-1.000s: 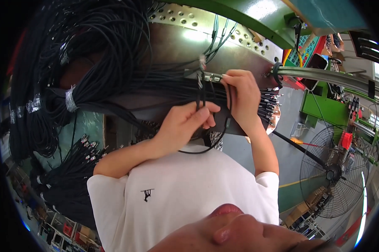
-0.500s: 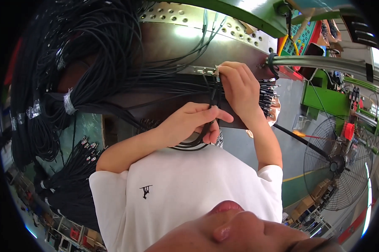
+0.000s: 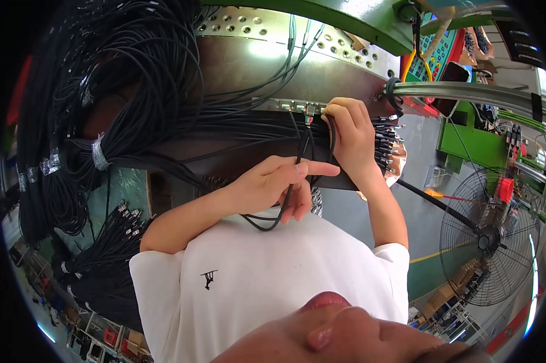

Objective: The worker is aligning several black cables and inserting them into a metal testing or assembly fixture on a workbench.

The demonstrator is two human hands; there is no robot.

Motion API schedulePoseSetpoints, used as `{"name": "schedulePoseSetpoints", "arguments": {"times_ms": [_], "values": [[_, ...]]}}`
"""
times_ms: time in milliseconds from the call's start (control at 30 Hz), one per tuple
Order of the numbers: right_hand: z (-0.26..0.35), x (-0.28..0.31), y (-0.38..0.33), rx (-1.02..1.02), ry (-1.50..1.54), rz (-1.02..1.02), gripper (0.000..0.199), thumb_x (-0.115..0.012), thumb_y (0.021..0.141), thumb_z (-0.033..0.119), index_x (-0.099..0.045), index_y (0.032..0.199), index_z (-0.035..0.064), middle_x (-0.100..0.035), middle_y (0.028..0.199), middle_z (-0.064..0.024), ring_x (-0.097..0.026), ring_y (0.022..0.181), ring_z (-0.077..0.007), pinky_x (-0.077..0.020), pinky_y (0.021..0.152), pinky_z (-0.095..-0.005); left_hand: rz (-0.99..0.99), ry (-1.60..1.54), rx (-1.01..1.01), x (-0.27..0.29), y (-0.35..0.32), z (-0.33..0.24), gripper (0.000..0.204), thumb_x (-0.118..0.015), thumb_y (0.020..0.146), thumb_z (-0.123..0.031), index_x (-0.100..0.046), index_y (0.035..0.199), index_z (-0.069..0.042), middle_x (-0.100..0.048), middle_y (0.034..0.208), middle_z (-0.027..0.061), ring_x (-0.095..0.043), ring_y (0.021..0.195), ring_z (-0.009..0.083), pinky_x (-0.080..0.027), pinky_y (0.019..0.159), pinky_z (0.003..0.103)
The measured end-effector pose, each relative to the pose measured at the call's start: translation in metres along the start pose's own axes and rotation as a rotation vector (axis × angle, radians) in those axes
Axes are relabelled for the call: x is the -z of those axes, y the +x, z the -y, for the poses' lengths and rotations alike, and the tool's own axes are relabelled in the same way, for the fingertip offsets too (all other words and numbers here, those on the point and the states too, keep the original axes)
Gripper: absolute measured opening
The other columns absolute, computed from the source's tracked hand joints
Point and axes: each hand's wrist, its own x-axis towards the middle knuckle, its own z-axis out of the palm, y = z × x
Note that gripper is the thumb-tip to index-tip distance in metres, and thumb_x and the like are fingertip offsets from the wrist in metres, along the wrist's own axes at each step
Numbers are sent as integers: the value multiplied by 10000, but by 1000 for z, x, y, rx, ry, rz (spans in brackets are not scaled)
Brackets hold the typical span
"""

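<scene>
My left hand (image 3: pixel 273 181) pinches black cables (image 3: pixel 286 204) under its thumb, index finger stretched out to the right, the other fingers curled below. The cables loop down in front of my white shirt. My right hand (image 3: pixel 353 133) is closed on the end of a black cable (image 3: pixel 333 142) at the right end of a small metal fixture (image 3: pixel 285 104). Its fingertips hide the cable's tip. Left of them, a cable end with thin coloured wires (image 3: pixel 309 120) sits at a metal connector on the fixture.
Thick bundles of black cable (image 3: pixel 146 54) hang at the left, one tied with clear wrap (image 3: pixel 99 151). Cable ends with connectors (image 3: pixel 386 136) lie beyond my right hand. A perforated metal plate (image 3: pixel 230 25) and green machine frame (image 3: pixel 339 18) stand behind; a fan (image 3: pixel 484 242) stands right.
My right hand has shifted slightly right along the fixture, uncovering a connector and coloured wires. The cables at my left hand have spread apart, and its index finger points further right.
</scene>
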Motion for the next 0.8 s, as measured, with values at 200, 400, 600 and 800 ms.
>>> {"name": "schedulePoseSetpoints", "arguments": {"times_ms": [200,400,600,800], "values": [[-3,-2,-2,-91,112,-20,200,-623,726,-68,-558,888,28,-582,898,-105,-556,809,-305,-461,700,-381,0,19,25,1,3,-4,475,-236,1000,-230,-446,1339,27,-609,671,86,-552,518,134,-461,533,243],[-6,-1,-2,-129,164,-38,177,-630,749,-70,-554,883,18,-579,889,-111,-553,794,-307,-462,692,-377,-1,31,61,3,9,-8,485,-246,996,-245,-455,1323,45,-604,657,79,-545,509,129,-448,526,241],[-2,0,3,-41,10,-10,224,-631,707,-72,-555,894,26,-572,886,-108,-553,804,-304,-462,701,-385,27,34,60,3,12,-7,506,-248,985,-257,-486,1279,78,-599,630,72,-537,492,125,-442,521,239],[2,23,8,126,-50,-85,314,-646,675,-6,-600,985,24,-604,909,-88,-593,809,-274,-484,690,-355,98,-73,178,5,23,-19,480,-299,974,-262,-501,1255,71,-605,646,89,-534,491,126,-447,524,245]]}}
